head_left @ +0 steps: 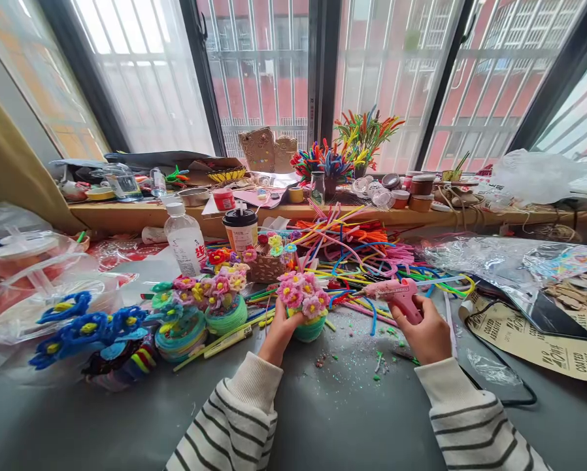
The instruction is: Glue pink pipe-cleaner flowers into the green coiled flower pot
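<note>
My left hand [278, 333] grips a small green pot [309, 329] from its left side. Pink pipe-cleaner flowers [303, 293] with yellow centres fill the top of the pot. To the right, my right hand [425, 330] is wrapped round the handle of a pink glue gun [405, 298]. The gun's nozzle points left toward the flowers, with a gap between them. A clear glue stick [438, 282] sticks out of its back. Glitter and small green bits lie on the grey table [352, 418] between my hands.
Flower pots [180, 340] and blue flowers [87, 327] stand at the left. Behind are a bottle [184, 242], a lidded cup [240, 232] and heaped pipe cleaners [367, 239]. A black cable [499, 350] and sandpaper sheets [533, 340] lie at the right.
</note>
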{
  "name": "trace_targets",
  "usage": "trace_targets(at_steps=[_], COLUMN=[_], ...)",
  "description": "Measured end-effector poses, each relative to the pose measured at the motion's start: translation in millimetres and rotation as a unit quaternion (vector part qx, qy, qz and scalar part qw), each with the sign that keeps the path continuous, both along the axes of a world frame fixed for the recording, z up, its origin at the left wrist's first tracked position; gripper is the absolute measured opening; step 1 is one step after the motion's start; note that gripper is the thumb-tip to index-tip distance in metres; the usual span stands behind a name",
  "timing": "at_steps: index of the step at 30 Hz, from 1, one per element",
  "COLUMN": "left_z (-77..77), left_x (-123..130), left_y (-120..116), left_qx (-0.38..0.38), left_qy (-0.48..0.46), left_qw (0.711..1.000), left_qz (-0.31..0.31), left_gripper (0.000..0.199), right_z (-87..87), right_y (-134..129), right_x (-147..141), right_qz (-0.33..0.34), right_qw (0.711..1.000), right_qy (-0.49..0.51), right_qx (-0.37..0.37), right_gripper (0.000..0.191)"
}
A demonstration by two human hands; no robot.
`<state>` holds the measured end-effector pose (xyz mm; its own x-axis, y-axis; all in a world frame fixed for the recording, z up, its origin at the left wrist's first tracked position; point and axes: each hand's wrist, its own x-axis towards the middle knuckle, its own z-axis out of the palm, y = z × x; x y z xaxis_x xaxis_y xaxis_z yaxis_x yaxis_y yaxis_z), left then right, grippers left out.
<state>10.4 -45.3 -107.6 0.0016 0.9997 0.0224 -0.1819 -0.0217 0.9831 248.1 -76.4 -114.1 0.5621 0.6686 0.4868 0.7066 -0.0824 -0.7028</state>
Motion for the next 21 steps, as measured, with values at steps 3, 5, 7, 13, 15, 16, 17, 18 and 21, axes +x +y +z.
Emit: trace_targets(at_steps=[3,5,7,13,15,16,17,18,21], left_z=[-0.3,-0.8,-1.4,-3.8,-5.1,-5.7,-6.4,-6.9,-7.7], left_x=[-0.3,-0.3,-0.2,-0.5,-1.2,-1.6,-2.0,-2.2,-1.8], left_y=[0.3,0.1,0.1,2.5,3.2,3.4,3.5,3.7,4.1], left_qx=[0.008,0.005,-0.002,-0.003,0.005,0.007,0.007,0.005,-0.004], left_qy=[0.008,0.014,0.013,0.024,0.032,0.034,0.035,0.035,0.030], left_qw=[1.000,1.000,1.000,1.000,0.999,0.999,0.999,0.999,1.000], left_qz=[-0.004,0.001,0.009,0.000,-0.003,-0.003,-0.003,-0.003,-0.001], left_gripper=[0.067,0.067,0.066,0.065,0.067,0.067,0.067,0.066,0.065], right_z=[-0.5,0.6,2.2,2.4,1.4,1.1,0.8,0.8,1.0], right_y=[0.5,-0.3,-1.4,-2.0,-1.8,-1.7,-1.8,-1.9,-2.1], right_x=[0.6,-1.2,-3.8,-4.2,-2.9,-2.5,-2.4,-2.5,-3.0], right_qz=[0.001,0.000,-0.002,-0.002,0.003,0.004,0.006,0.006,0.004], right_qw=[1.000,1.000,1.000,1.000,1.000,1.000,1.000,1.000,1.000], right_qy=[-0.006,-0.009,-0.005,0.000,-0.001,-0.001,-0.001,0.000,0.004], right_qx=[-0.003,0.005,0.013,0.007,0.002,0.002,0.002,0.003,0.002], right_gripper=[0.061,0.061,0.061,0.064,0.064,0.064,0.064,0.064,0.062])
